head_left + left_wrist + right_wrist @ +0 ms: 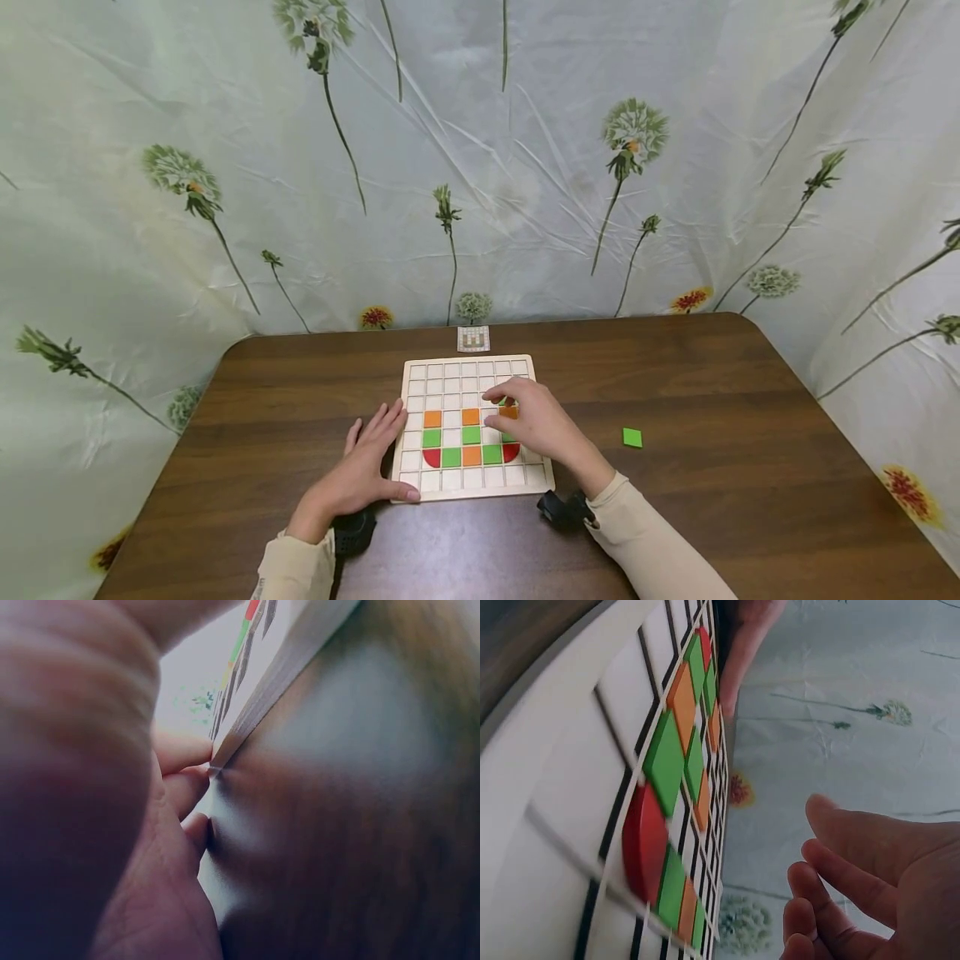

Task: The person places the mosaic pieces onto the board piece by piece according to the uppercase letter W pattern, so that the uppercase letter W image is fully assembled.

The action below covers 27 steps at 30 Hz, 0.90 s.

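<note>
A pale wooden grid board (480, 495) lies flat on the table, several colored pieces set in its squares. Orange square tiles (432, 419), green square tiles (471, 436) and red rounded-corner pieces (432, 457) form a pattern across its middle rows. My left hand (358, 473) steadies the board, fingertips along its left edge and thumb at the near left corner. Above the right side of the grid hovers my right hand (536, 421), thumb and fingers loosely bent and apart, nothing between them. Part of the right-hand column of tiles is hidden beneath it.
One loose green tile (632, 437) lies on the brown table (720, 483) right of the board. Beyond the board's far edge sits a small pattern card (473, 339). A dandelion-print curtain (525, 167) hangs behind the table.
</note>
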### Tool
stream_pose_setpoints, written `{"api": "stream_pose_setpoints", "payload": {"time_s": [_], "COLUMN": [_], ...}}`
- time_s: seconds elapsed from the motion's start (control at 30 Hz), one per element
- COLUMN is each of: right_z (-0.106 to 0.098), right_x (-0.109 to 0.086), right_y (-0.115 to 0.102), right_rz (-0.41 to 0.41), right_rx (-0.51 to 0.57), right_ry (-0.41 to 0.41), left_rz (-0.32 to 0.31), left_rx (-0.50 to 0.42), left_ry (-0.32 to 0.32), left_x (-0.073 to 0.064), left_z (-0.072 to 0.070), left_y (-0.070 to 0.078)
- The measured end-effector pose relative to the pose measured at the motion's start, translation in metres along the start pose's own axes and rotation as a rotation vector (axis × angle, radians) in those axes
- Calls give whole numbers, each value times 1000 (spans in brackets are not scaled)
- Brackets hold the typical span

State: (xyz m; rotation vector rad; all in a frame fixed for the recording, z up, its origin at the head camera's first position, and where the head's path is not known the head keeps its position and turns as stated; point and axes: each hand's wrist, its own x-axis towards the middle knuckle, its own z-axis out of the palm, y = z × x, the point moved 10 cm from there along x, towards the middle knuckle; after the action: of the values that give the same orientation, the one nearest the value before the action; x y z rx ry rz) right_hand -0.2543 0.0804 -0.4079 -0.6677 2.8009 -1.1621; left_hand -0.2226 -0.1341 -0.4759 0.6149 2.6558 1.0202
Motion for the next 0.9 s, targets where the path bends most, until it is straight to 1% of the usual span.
{"api": "stream_pose_setpoints", "payload": {"time_s": [0.13,0.2,0.33,0.57,0.7,0.9], "right_z": [-13,-20,-34,-58,-67,-79], "right_x": [-9,-15,-28,-54,-69,-86], "right_y": [11,18,32,51,61,73], "right_rz": [27,54,84,74,76,103], "right_rx": [-4,-4,-24,-58,-70,-86], "right_ry": [12,16,32,93,115,135], "left_rz": [0,-3,-13,-21,-15,-14], "left_rx": [6,10,8,15,17,13], "left_ry": [-8,-15,-17,-19,-16,-11], "left_x": [1,0,0,0,0,-1], "left_z": [0,1,0,0,-1,-1], "left_y": [0,-1,0,-1,-1,-1]}}
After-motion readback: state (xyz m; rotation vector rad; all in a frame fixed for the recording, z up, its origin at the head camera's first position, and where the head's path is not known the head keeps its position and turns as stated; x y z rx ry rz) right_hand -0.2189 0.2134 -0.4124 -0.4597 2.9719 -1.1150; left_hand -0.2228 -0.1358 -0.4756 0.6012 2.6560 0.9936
